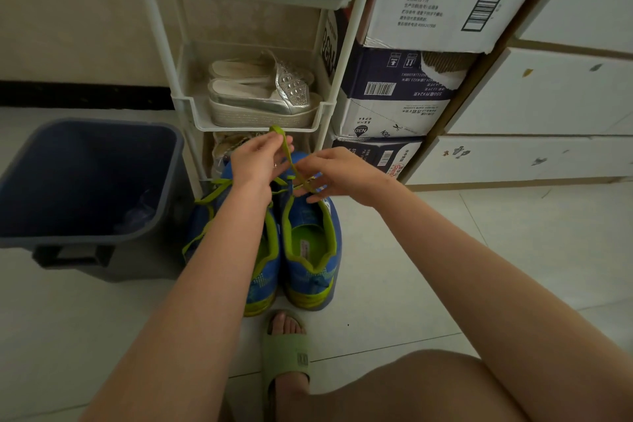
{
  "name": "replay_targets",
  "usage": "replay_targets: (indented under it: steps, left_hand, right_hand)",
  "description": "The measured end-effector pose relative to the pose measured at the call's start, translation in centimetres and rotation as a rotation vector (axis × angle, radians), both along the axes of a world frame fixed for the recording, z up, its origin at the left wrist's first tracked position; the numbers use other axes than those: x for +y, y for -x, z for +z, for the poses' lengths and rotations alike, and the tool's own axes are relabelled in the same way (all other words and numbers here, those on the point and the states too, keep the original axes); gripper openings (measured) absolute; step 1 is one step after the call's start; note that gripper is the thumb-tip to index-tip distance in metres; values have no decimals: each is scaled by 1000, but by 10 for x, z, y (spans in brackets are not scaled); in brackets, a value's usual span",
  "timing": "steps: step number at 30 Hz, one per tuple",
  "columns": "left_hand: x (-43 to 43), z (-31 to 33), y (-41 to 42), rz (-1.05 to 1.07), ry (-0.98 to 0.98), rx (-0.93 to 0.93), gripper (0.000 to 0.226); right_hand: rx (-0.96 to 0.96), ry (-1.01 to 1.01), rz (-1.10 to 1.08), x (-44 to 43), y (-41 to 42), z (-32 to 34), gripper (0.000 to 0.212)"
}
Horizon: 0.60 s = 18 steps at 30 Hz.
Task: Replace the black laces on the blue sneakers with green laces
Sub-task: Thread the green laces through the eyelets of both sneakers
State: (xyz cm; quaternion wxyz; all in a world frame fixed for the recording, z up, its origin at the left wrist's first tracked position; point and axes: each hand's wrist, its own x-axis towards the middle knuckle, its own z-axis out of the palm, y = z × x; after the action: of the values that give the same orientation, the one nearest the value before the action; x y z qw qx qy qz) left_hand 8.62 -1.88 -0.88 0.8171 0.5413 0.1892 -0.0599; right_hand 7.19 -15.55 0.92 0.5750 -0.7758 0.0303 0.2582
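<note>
Two blue sneakers with green trim stand side by side on the floor, heels toward me: the right sneaker (pixel 310 247) in full view, the left sneaker (pixel 262 271) partly hidden under my left forearm. A green lace (pixel 287 151) rises in a loop above the right sneaker's eyelets. My left hand (pixel 257 161) pinches the loop's top. My right hand (pixel 334 175) pinches the lace lower down, near the tongue, with the other fingers spread. More green lace (pixel 209 197) trails over the left sneaker. No black lace shows.
A dark blue bin (pixel 85 178) stands at the left. Behind the sneakers is a white shoe rack (pixel 253 113) holding silver sandals (pixel 267 92). Stacked cartons (pixel 394 92) sit to the right. My foot in a green slipper (pixel 286 356) rests just behind the sneakers.
</note>
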Motion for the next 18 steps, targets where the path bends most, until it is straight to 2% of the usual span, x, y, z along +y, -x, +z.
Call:
replay_targets:
  steps: [4, 7, 9, 13, 15, 18]
  left_hand:
    - [-4, 3, 1, 6, -18, -36, 16]
    - [-4, 1, 0, -8, -87, -37, 9]
    - [-3, -1, 0, -46, -115, 9, 10]
    - [1, 0, 6, -393, -81, 179, 30]
    - [0, 2, 8, -485, -36, 178, 29]
    - [-1, 0, 9, -441, -72, 126, 24]
  right_hand:
    - [-99, 46, -32, 10, 1, -2, 37]
    - [-164, 71, -73, 13, 0, -7, 29]
    - [-160, 20, -80, 10, -1, -8, 22]
    - [-171, 4, -88, 6, 0, -6, 26]
    - [-161, 33, -109, 5, 0, -7, 24]
    - [-119, 31, -98, 2, -2, -9, 18]
